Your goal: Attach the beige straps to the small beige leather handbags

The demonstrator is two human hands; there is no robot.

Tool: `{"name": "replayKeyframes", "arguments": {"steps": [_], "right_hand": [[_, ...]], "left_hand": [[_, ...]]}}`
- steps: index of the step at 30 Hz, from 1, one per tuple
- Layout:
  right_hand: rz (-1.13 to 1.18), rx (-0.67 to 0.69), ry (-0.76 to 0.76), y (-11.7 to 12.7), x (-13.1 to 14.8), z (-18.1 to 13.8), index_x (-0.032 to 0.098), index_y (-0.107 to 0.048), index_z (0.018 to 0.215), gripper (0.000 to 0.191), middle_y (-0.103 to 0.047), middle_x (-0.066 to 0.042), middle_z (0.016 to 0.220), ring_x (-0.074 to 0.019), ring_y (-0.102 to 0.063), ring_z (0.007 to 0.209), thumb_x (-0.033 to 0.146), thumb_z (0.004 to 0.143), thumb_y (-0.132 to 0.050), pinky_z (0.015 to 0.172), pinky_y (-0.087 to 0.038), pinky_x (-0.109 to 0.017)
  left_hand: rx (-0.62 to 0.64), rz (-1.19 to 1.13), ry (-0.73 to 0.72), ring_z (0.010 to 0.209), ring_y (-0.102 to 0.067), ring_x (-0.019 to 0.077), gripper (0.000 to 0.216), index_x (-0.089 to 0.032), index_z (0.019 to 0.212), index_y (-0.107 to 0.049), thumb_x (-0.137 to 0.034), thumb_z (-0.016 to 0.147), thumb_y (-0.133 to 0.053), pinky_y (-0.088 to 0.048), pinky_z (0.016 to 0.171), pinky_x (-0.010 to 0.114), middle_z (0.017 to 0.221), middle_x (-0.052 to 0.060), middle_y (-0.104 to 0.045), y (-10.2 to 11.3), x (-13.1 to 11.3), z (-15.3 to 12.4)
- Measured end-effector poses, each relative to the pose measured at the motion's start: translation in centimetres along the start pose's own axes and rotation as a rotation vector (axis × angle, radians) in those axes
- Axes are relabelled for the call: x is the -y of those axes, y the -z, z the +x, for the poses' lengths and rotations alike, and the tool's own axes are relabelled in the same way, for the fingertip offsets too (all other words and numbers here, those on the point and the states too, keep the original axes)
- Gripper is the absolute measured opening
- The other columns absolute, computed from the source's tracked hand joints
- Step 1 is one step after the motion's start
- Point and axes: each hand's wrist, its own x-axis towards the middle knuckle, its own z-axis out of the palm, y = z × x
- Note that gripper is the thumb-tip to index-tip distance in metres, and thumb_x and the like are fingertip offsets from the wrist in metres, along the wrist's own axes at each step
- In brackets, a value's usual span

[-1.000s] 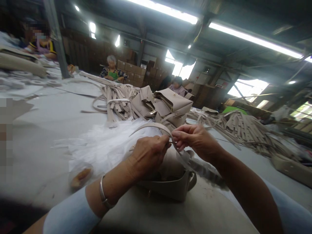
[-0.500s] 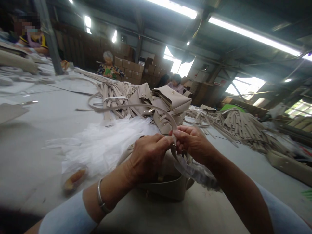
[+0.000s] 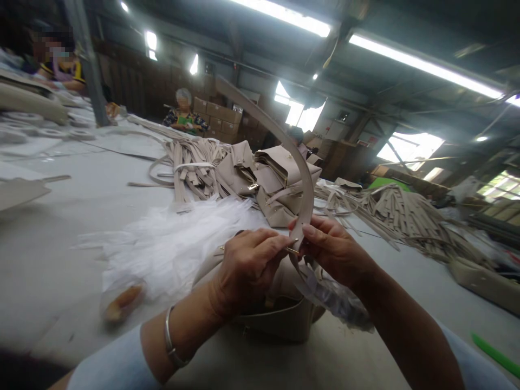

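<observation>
A beige strap [image 3: 305,179] curves upward from between my hands, its free end high and to the left. My right hand [image 3: 335,246] pinches the strap between thumb and fingers. My left hand [image 3: 254,260] is closed at a small gold buckle [image 3: 293,249] through which the strap passes. Below them a beige handbag [image 3: 276,319] stands on the table, its top open and partly hidden by my left hand. Crinkled translucent wrapping [image 3: 337,300] covers a strap or handle at the bag's right side, under my right wrist.
White filmy wrapping strips [image 3: 162,238] lie left of the bag, near a brown item in clear plastic [image 3: 124,303]. Behind are bundled straps [image 3: 195,162] and stacked beige bags [image 3: 280,168]. More straps [image 3: 406,216] lie right. People work across the table [image 3: 81,189].
The strap's free end has swung up from low over the stacked bags into a tall arc. My hands stay close together at the buckle. A green strip now shows at the lower right.
</observation>
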Motion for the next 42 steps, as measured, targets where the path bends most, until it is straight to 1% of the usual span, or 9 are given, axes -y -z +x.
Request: {"name": "replayKeyframes", "arguments": {"steps": [7,11,17,23,26,33,37,42], "right_hand": [[0.034,-0.057,0.019,0.0,-0.5,-0.2,0.017,-0.065,0.091,0.026,-0.063,-0.001,0.066,-0.0114,-0.059,0.058,0.038,0.077,-0.072,0.056,-0.051,-0.023],[0.033,-0.074,0.038,0.1,-0.7,-0.1,0.017,-0.065,0.09,0.027,-0.064,-0.002,0.069,-0.0121,-0.061,0.059,0.039,0.076,-0.072,0.055,-0.052,-0.023],[-0.001,-0.134,0.065,0.1,-1.1,-0.2,0.018,-0.064,0.089,0.029,-0.063,-0.001,0.069,-0.0123,-0.061,0.061,0.042,0.075,-0.072,0.056,-0.053,-0.023],[-0.046,-0.119,0.067,0.7,-1.3,-0.3,0.018,-0.067,0.09,0.026,-0.064,-0.001,0.07,-0.0124,-0.061,0.061,0.039,0.077,-0.072,0.056,-0.055,-0.023],[-0.088,-0.094,0.072,1.0,-1.2,-0.1,0.017,-0.068,0.09,0.025,-0.064,-0.002,0.071,-0.0122,-0.061,0.061,0.038,0.078,-0.071,0.057,-0.055,-0.024],[-0.182,-0.072,0.08,0.6,-0.4,0.8,0.014,-0.07,0.083,0.031,-0.063,-0.002,0.067,-0.0114,-0.058,0.057,0.041,0.069,-0.078,0.055,-0.053,-0.023],[-0.231,-0.069,0.08,0.4,-0.7,1.0,0.014,-0.068,0.081,0.031,-0.062,-0.001,0.064,-0.0114,-0.058,0.055,0.043,0.071,-0.076,0.054,-0.051,-0.022],[-0.18,-0.079,0.097,0.2,-1.8,0.9,0.014,-0.067,0.085,0.029,-0.062,-0.001,0.064,-0.01,-0.058,0.055,0.041,0.076,-0.072,0.054,-0.051,-0.02]], "left_hand": [[0.004,0.129,-0.06,0.077,-0.064,0.0139,0.02,-0.017,0.106,-0.063,-0.015,0.088,-0.054,-0.052,0.07,0.026,0.088,0.006,-0.069,0.2,-0.2,-0.4],[0.039,0.196,-0.081,0.075,-0.064,0.0145,0.021,-0.016,0.106,-0.062,-0.013,0.087,-0.052,-0.052,0.068,0.025,0.087,0.007,-0.068,0.2,-0.2,-0.3],[0.088,0.245,-0.074,0.073,-0.062,0.0153,0.02,-0.013,0.101,-0.064,-0.013,0.088,-0.049,-0.05,0.066,0.026,0.082,0.007,-0.066,0.1,-0.3,-0.1],[0.168,0.276,-0.106,0.068,-0.058,0.0164,0.02,-0.016,0.098,-0.064,-0.015,0.088,-0.048,-0.045,0.062,0.028,0.078,0.005,-0.064,0.1,-0.1,0.0],[0.189,0.285,-0.119,0.067,-0.057,0.0165,0.02,-0.016,0.097,-0.064,-0.017,0.088,-0.047,-0.044,0.061,0.028,0.078,0.005,-0.064,0.2,0.0,0.1],[0.2,0.322,-0.171,0.064,-0.054,0.0163,0.02,-0.016,0.095,-0.062,-0.019,0.088,-0.044,-0.042,0.06,0.029,0.076,0.005,-0.063,0.6,0.0,0.2],[0.229,0.369,-0.192,0.06,-0.05,0.0175,0.019,-0.016,0.096,-0.061,-0.018,0.086,-0.046,-0.039,0.056,0.03,0.076,0.003,-0.062,0.8,0.2,0.2],[0.33,0.425,-0.211,0.056,-0.049,0.0167,0.017,-0.017,0.093,-0.06,-0.018,0.086,-0.044,-0.035,0.053,0.03,0.073,0.001,-0.06,1.3,0.3,0.4]]}}
